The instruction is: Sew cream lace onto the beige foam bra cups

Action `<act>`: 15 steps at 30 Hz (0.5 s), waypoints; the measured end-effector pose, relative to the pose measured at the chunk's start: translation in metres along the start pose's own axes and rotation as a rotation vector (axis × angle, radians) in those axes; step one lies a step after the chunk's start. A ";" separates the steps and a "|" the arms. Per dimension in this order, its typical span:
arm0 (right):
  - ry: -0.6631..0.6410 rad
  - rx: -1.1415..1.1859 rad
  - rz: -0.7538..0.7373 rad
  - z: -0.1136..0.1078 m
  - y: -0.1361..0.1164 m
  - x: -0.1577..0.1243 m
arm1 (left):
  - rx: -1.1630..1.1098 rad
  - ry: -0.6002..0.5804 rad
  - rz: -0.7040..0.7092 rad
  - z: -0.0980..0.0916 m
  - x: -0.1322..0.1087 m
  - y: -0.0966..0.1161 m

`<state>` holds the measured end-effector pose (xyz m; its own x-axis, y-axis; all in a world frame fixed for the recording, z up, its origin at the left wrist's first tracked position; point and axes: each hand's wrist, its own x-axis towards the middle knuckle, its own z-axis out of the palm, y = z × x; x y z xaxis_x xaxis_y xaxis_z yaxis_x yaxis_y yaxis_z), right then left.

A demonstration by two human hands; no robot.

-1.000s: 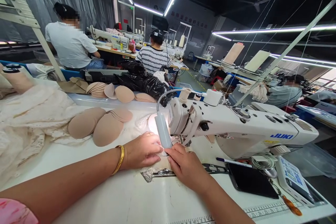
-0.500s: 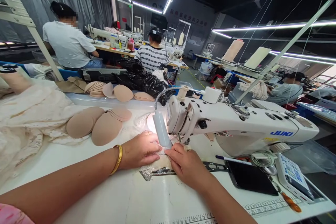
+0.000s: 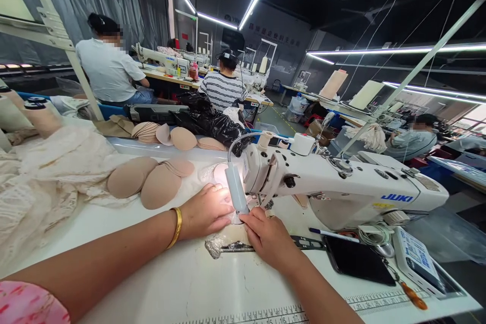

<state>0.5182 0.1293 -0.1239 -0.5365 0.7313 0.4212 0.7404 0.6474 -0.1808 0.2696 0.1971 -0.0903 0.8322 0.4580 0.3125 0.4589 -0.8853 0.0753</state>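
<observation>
My left hand, with a gold bangle at the wrist, lies on pale fabric left of the needle area of a white sewing machine. Its fingers are slightly bent, with the thumb apart from them. Thumb and forefinger of my right hand pinch the fabric's near edge just in front of the machine head. A lit lamp on a bendable neck hangs between the hands and hides the needle and most of the fabric there. Beige oval pads lie to the left.
Cream lace fabric is heaped at the far left. More beige pads sit behind, near a black plastic bag. On the right lie a phone, a pen and a white device. Other people work at machines beyond.
The view has shifted slightly, so the pads and lace appear further right. Both hands stay at the fabric by the machine head, with hardly any change in grip.
</observation>
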 end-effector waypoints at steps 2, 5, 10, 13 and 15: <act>0.016 0.066 0.009 0.000 0.000 0.000 | 0.010 -0.014 -0.044 0.000 0.000 0.002; 0.003 0.264 0.116 -0.006 -0.012 0.004 | -0.007 0.009 -0.112 -0.002 -0.009 0.006; -0.166 1.056 0.560 -0.016 -0.059 0.015 | -0.212 0.096 -0.129 -0.013 -0.058 0.031; -0.087 1.367 0.721 -0.012 -0.090 0.020 | -0.364 0.156 -0.240 -0.024 -0.096 0.040; 0.046 1.470 0.763 -0.007 -0.106 0.021 | -0.365 0.192 -0.459 -0.033 -0.119 0.039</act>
<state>0.4309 0.0747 -0.0892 -0.2215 0.9659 -0.1338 -0.1948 -0.1782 -0.9645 0.1786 0.1051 -0.0930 0.4883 0.8064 0.3336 0.5929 -0.5871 0.5512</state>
